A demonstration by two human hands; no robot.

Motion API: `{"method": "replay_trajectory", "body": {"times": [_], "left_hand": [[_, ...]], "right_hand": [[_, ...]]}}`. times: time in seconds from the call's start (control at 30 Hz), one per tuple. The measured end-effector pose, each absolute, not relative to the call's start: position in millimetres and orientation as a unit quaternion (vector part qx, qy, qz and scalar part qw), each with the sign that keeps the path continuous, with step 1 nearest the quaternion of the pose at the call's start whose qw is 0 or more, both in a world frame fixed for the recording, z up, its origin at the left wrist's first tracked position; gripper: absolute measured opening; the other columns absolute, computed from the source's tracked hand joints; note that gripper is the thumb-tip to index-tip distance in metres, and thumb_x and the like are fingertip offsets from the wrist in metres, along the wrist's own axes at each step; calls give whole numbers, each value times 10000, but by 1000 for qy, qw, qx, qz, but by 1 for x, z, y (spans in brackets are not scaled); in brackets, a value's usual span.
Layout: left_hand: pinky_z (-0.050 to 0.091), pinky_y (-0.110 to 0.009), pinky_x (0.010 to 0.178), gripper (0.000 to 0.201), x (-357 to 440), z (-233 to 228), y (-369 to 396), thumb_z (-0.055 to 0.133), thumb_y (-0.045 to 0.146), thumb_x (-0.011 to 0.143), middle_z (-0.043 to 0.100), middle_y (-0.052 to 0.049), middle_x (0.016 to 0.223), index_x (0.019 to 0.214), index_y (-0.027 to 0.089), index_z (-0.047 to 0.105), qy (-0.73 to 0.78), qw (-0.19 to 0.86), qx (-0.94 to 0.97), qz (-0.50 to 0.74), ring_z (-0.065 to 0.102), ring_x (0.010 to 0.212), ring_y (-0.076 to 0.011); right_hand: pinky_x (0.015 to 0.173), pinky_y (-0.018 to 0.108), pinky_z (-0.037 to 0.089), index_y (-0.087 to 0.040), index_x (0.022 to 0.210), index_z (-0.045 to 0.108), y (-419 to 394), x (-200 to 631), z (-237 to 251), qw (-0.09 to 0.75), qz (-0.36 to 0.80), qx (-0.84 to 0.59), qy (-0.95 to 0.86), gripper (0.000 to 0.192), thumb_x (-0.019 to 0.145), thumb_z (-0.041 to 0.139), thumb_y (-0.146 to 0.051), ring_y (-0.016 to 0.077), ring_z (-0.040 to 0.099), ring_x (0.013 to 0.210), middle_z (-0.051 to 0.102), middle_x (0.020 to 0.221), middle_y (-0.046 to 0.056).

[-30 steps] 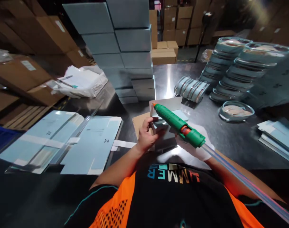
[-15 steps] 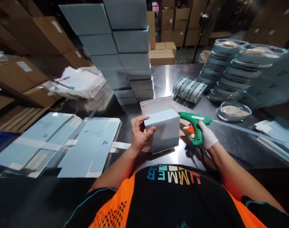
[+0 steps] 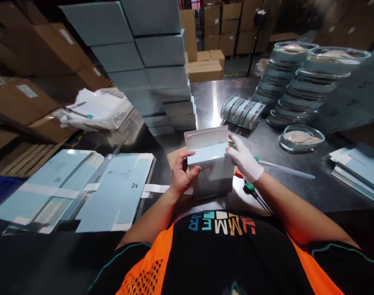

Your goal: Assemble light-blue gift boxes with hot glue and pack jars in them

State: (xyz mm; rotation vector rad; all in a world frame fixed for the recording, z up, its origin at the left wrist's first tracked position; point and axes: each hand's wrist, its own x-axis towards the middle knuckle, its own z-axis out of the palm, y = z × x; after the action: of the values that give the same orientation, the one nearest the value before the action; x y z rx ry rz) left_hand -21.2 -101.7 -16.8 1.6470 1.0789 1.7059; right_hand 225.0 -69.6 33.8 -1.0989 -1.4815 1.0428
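A: Where are you at w/ the pale blue box (image 3: 211,174)?

B: It's formed, standing on the steel table (image 3: 297,192) between your hands; top flap not yet pressed shut. Your left hand (image 3: 181,174) grasps its left side, fingers curled round the edge. Your gloved right hand (image 3: 244,159) lies spread on the right top corner, gripping nothing.

A: And the glue gun (image 3: 248,186)?

B: Lying just under your right fingers (mostly hidden). I'd say closing the flap is what's left.
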Motion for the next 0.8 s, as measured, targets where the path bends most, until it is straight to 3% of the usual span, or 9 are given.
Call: {"method": "replay_trajectory", "body": {"times": [0.13, 0.27, 0.37, 0.43, 0.5, 0.57, 0.7, 0.8], "left_hand": [[579, -326, 805, 645, -27, -22, -99, 813, 790, 884, 721, -58, 1054, 1165, 222, 696, 371, 237, 650, 620, 734, 912, -211], [623, -378, 946, 534, -33, -23, -95, 860, 673, 915, 708, -98, 1285, 1132, 245, 625, 297, 214, 678, 637, 771, 1166, -256], [638, -431, 1030, 549, -38, -20, -94, 878, 564, 954, 742, -73, 1269, 1320, 304, 563, 232, 203, 687, 658, 785, 1233, -254], [646, -496, 1070, 555, -44, -16, -94, 876, 550, 963, 770, -74, 1242, 1396, 320, 615, 211, 188, 719, 635, 785, 1266, -280], [653, -537, 1091, 448, -52, -10, -95, 872, 549, 965, 789, -96, 1259, 1319, 302, 754, 206, 170, 761, 592, 777, 1296, -312], [643, -546, 1128, 367, -61, -3, -96, 851, 532, 983, 805, -116, 1312, 1258, 290, 832, 199, 156, 803, 539, 762, 1329, -324], [592, -549, 1189, 422, -72, 16, -99, 756, 488, 1053, 802, -125, 1464, 1431, 301, 783, 156, 126, 881, 428, 698, 1422, -310], [601, -534, 1153, 447, -73, 33, -106, 707, 501, 1076, 785, -143, 1500, 1447, 258, 765, 159, 93, 918, 351, 696, 1407, -306]], "right_hand": [[1153, 503, 590, -241, 1244, 680, -64, 209, 35, 471, 429, -428, -641, 417, 907, 718, -483, 317, 726, 1244, 800, 1264, 100], [1114, 522, 619, -250, 1274, 658, -68, 233, 21, 460, 439, -348, -689, 654, 818, 914, -643, 333, 742, 1230, 776, 1292, 112], [1190, 596, 582, -289, 1242, 683, -74, 251, 9, 447, 387, -295, -750, 653, 748, 1021, -548, 360, 716, 1364, 733, 1437, 116], [1228, 641, 556, -311, 1213, 716, -79, 257, 6, 440, 352, -270, -781, 457, 848, 969, -417, 365, 686, 1451, 696, 1545, 114], [1255, 640, 550, -360, 1270, 762, -84, 260, 9, 421, 331, -238, -810, 354, 942, 875, -293, 359, 655, 1514, 662, 1634, 88], [1291, 607, 539, -448, 1390, 775, -88, 261, 15, 396, 308, -207, -840, 476, 981, 807, -205, 346, 615, 1568, 620, 1705, 26], [1354, 529, 487, -622, 1574, 635, -88, 262, 23, 365, 291, -164, -869, 746, 1026, 714, -122, 261, 543, 1638, 514, 1785, -124], [1368, 553, 467, -610, 1537, 675, -91, 259, 19, 370, 315, -172, -857, 661, 1053, 703, -161, 263, 515, 1662, 513, 1785, -132]]}}
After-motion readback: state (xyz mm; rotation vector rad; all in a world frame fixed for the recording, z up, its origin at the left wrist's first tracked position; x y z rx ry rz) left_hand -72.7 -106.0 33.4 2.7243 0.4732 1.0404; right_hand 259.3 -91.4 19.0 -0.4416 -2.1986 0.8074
